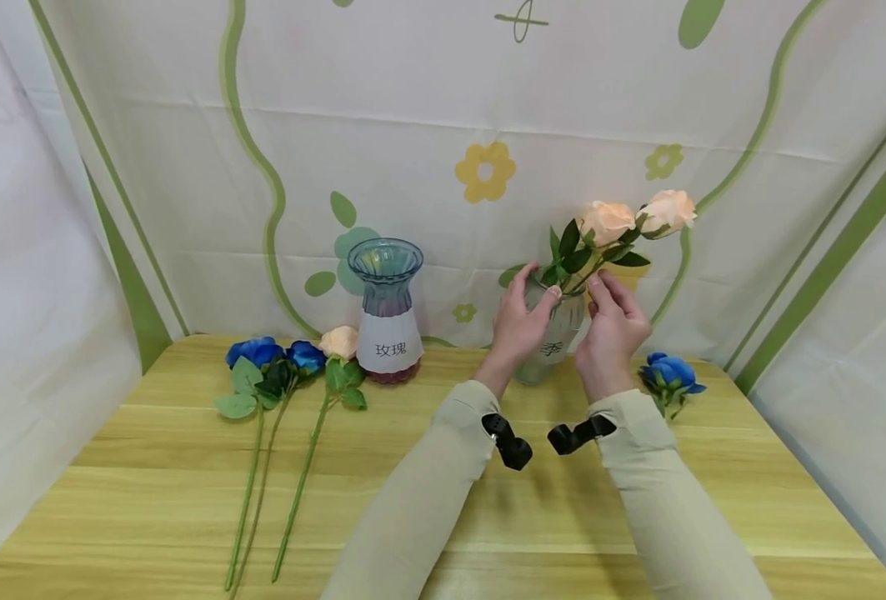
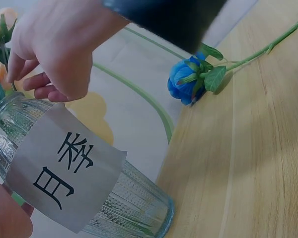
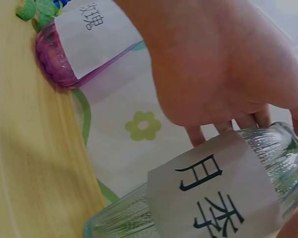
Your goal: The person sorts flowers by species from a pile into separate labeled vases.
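Note:
A clear ribbed glass vase [image 1: 534, 368] with a white paper label [image 2: 64, 168] stands near the table's back edge. My left hand [image 1: 521, 327] holds it around the neck, fingers behind the glass and thumb near the rim. Two peach roses [image 1: 609, 223] with dark green leaves lean right over the vase's mouth. At the rim my right hand [image 1: 612, 332] pinches a rose stem between thumb and fingers. The lower stems are hidden by the label and hands.
Left of the clear vase stands a blue-and-purple glass vase [image 1: 386, 296], also labelled. Two blue roses [image 1: 255, 352] and a peach rose [image 1: 339, 342] lie at the table's left. Another blue rose [image 1: 670, 372] lies right of my right hand. A patterned cloth backdrop [image 1: 412, 183] rises behind.

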The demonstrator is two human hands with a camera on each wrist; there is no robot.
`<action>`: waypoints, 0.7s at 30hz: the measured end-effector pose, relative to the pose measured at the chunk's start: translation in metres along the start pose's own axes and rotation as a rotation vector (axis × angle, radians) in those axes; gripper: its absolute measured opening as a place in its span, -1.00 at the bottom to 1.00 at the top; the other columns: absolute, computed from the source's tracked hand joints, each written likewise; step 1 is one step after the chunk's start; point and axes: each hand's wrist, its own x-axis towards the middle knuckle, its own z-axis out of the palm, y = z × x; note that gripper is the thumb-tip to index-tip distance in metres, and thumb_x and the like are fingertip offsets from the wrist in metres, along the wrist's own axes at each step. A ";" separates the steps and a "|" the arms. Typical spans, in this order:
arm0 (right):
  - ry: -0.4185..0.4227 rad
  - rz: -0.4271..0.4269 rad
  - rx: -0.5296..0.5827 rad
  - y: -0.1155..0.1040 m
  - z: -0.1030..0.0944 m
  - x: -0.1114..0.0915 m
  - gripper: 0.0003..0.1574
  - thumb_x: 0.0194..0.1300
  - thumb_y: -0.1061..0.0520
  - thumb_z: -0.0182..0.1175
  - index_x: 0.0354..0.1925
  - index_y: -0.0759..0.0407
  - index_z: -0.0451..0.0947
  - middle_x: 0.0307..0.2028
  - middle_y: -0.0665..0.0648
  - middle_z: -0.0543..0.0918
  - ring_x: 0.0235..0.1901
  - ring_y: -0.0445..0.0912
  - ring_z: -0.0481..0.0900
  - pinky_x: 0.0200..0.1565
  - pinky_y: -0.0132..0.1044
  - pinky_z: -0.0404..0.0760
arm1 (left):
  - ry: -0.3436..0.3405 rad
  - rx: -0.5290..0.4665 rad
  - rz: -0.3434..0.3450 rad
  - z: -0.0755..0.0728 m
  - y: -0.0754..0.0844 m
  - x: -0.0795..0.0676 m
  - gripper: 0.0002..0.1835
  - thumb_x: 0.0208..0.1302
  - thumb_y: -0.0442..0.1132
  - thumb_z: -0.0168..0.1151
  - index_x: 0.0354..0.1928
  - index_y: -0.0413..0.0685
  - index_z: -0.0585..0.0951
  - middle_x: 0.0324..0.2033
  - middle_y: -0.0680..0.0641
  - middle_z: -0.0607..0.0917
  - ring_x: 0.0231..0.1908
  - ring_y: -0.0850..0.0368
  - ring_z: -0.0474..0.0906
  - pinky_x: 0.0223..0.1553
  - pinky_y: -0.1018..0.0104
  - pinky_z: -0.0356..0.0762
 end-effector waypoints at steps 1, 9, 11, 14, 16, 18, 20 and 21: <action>0.000 0.008 0.002 0.001 0.000 -0.001 -0.70 0.28 0.23 0.52 -0.01 0.25 0.82 -0.11 0.01 0.76 -0.14 -0.18 0.71 0.07 -0.25 0.56 | 0.003 0.001 0.001 -0.001 0.000 0.000 -0.32 0.56 0.17 0.10 0.64 0.35 0.25 0.62 0.12 0.31 0.65 -0.01 0.14 0.64 -0.28 -0.06; -0.015 0.065 0.015 0.000 -0.012 -0.006 -0.56 0.26 0.23 0.53 0.11 0.26 0.77 0.04 0.09 0.78 -0.09 -0.15 0.74 0.03 -0.29 0.61 | 0.012 -0.003 -0.010 -0.003 0.000 0.001 -0.32 0.56 0.13 0.13 0.64 0.35 0.26 0.61 0.13 0.33 0.64 -0.03 0.17 0.63 -0.29 -0.03; -0.032 0.069 0.023 -0.002 -0.017 -0.008 -0.58 0.27 0.24 0.52 0.10 0.26 0.77 0.01 0.10 0.81 -0.07 -0.11 0.75 0.00 -0.32 0.63 | 0.012 0.001 -0.015 -0.004 0.000 0.001 -0.32 0.55 0.14 0.12 0.64 0.38 0.25 0.62 0.14 0.32 0.64 -0.03 0.17 0.63 -0.29 -0.02; -0.063 0.086 0.014 -0.006 -0.024 -0.011 -0.56 0.31 0.25 0.48 0.15 0.28 0.73 -0.06 0.09 0.83 -0.02 -0.07 0.75 -0.01 -0.35 0.64 | 0.015 0.007 -0.019 -0.004 0.001 0.001 -0.31 0.55 0.16 0.13 0.64 0.41 0.24 0.62 0.15 0.30 0.63 -0.04 0.17 0.63 -0.30 0.00; -0.086 0.112 -0.003 -0.007 -0.030 -0.012 -0.53 0.34 0.22 0.46 0.20 0.27 0.71 -0.05 0.08 0.84 0.01 -0.05 0.74 -0.01 -0.36 0.63 | 0.019 0.010 -0.022 -0.003 0.001 0.001 -0.32 0.55 0.16 0.13 0.63 0.43 0.24 0.62 0.15 0.30 0.63 -0.05 0.18 0.62 -0.30 0.01; -0.110 0.148 -0.023 -0.008 -0.037 -0.013 -0.51 0.37 0.18 0.45 0.24 0.22 0.69 0.01 0.09 0.83 0.06 -0.04 0.72 0.03 -0.34 0.60 | 0.017 0.009 -0.028 -0.003 0.001 0.001 -0.32 0.54 0.16 0.13 0.63 0.45 0.24 0.62 0.16 0.30 0.63 -0.05 0.18 0.62 -0.31 0.02; -0.136 0.177 -0.051 -0.010 -0.044 -0.014 -0.50 0.41 0.13 0.42 0.28 0.16 0.67 0.08 0.09 0.82 0.14 -0.03 0.70 0.08 -0.31 0.57 | 0.013 0.009 -0.034 -0.001 0.001 0.001 -0.31 0.53 0.17 0.14 0.63 0.46 0.24 0.62 0.16 0.30 0.63 -0.07 0.18 0.62 -0.31 0.03; -0.151 0.187 -0.070 -0.010 -0.047 -0.014 -0.49 0.43 0.10 0.40 0.29 0.13 0.66 0.11 0.07 0.81 0.18 -0.02 0.68 0.11 -0.30 0.56 | 0.012 0.007 -0.039 -0.001 0.002 0.000 -0.31 0.53 0.18 0.14 0.63 0.48 0.24 0.62 0.17 0.30 0.63 -0.08 0.18 0.62 -0.31 0.04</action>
